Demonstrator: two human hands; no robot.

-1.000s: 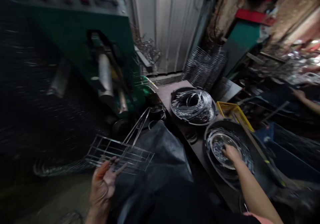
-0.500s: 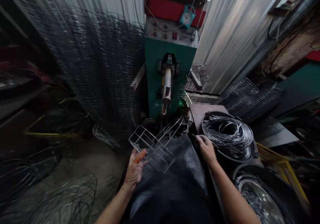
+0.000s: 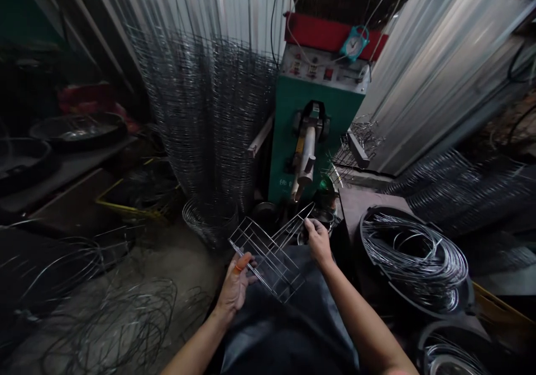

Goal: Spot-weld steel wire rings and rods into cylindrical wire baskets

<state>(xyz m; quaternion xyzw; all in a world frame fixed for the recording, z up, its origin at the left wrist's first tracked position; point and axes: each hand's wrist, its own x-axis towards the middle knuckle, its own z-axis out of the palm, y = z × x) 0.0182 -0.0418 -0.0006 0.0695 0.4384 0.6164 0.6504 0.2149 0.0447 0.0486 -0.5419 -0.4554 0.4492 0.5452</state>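
Note:
A wire rack [image 3: 273, 243] of thin bright rods, with a grid and a narrow looped end, is held tilted above my lap. Its near-left edge lies in the grip of my left hand [image 3: 234, 290], where the thumb wears an orange finger cover. At the far looped end is my right hand [image 3: 319, 242], its thumb and fingertips pinched together against or beside the wire. Whatever small piece the pinch may hold is too small to make out. A dark apron [image 3: 288, 330] covers my lap beneath the rack.
Ahead stands a green spot-welding machine [image 3: 288, 140] with a protruding metal arm [image 3: 307, 152]. Tall stacks of wire baskets [image 3: 188, 113] rise at left. On the right, a black tub [image 3: 368, 258] holds wire rings [image 3: 444, 252]. Loose wire [image 3: 125, 319] litters the floor at left.
My right hand has moved left from beside the tub to the rack's looped end. My left hand keeps hold of the rack. The view has swung left, so the surroundings appear farther right.

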